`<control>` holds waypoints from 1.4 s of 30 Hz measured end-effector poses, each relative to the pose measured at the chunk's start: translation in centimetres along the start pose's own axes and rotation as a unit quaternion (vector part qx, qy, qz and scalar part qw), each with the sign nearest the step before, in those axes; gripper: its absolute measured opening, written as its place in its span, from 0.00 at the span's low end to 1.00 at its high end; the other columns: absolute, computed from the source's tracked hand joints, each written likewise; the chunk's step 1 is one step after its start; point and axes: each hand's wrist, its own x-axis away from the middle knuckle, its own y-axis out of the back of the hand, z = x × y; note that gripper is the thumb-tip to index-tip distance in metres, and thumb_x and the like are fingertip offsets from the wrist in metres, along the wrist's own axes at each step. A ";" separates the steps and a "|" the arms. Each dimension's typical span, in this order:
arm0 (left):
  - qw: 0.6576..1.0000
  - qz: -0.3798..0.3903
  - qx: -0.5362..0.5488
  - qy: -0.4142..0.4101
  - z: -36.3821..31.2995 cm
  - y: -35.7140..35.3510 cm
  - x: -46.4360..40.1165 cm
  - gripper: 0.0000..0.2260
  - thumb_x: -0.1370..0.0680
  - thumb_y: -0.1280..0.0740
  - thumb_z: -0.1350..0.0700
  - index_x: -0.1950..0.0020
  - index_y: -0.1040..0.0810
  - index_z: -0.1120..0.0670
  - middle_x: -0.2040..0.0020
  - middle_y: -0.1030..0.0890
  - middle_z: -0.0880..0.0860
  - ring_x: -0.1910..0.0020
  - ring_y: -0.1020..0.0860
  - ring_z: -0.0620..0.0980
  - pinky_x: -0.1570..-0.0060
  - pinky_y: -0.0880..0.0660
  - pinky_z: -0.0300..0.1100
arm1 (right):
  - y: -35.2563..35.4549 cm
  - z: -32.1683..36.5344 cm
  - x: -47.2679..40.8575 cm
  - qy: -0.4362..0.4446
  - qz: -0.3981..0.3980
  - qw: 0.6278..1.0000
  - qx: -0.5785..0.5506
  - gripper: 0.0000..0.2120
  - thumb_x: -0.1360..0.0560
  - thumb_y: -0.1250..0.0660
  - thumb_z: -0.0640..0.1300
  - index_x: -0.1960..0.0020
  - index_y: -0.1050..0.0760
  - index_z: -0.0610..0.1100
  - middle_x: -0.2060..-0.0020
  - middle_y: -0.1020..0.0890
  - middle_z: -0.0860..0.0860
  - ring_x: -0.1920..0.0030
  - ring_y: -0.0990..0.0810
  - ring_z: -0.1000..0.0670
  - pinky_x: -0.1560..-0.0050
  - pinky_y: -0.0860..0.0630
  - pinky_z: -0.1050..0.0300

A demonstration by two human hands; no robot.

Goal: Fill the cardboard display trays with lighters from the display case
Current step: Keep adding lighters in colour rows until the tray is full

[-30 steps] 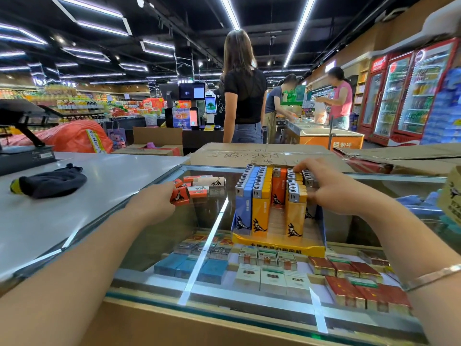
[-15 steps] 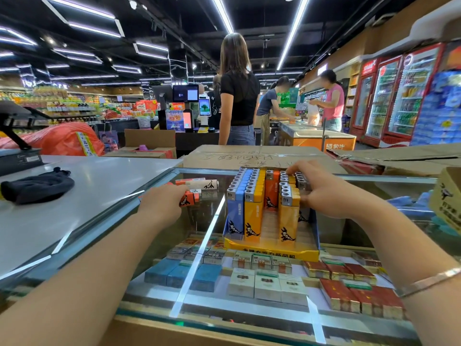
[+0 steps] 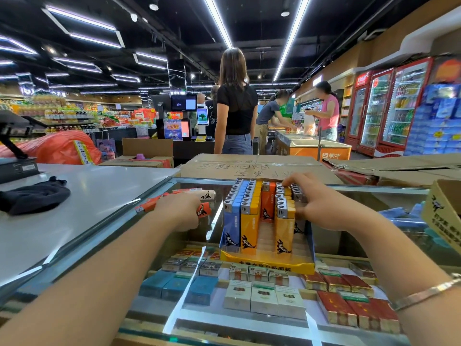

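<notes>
The left hand [image 3: 183, 212] gripped an orange lighter [image 3: 203, 210]; the right hand [image 3: 315, 203] pinched lighters standing in the cardboard display tray [image 3: 268, 264] on the glass table [image 3: 374, 196]. They looked light, rigid and slick, best pinched across the flat sides.

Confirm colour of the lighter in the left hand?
Orange-red with a black animal logo, seen in the head view: the lighter sticks out of the left hand.
</notes>
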 end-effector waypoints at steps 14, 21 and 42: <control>0.656 -0.244 0.706 -0.105 -6.5 7.2 0.5 0.17 0.27 0.30 0.59 0.45 0.29 0.40 0.55 0.23 0.46 0.63 0.22 0.39 0.69 0.26 0.30 | 0.9 0.3 0.4 -0.013 0.042 0.998 -0.036 0.22 0.29 0.29 0.40 0.40 0.33 0.54 0.38 0.31 0.53 0.41 0.28 0.50 0.51 0.27 0.62; 0.604 -0.122 0.781 -0.100 -7.0 6.6 0.9 0.11 0.26 0.31 0.55 0.46 0.28 0.51 0.65 0.17 0.50 0.68 0.18 0.45 0.74 0.23 0.40 | 2.0 2.3 1.0 0.088 -0.114 0.984 -0.104 0.22 0.27 0.34 0.37 0.38 0.32 0.55 0.45 0.25 0.59 0.44 0.27 0.60 0.46 0.31 0.68; 0.603 -0.095 0.792 -0.005 -5.5 6.3 0.2 0.12 0.23 0.36 0.46 0.60 0.25 0.53 0.72 0.20 0.46 0.75 0.24 0.42 0.65 0.24 0.43 | -0.2 3.2 0.4 0.107 -0.337 0.894 -0.276 0.12 0.23 0.37 0.36 0.54 0.29 0.54 0.62 0.19 0.49 0.64 0.18 0.54 0.64 0.22 0.66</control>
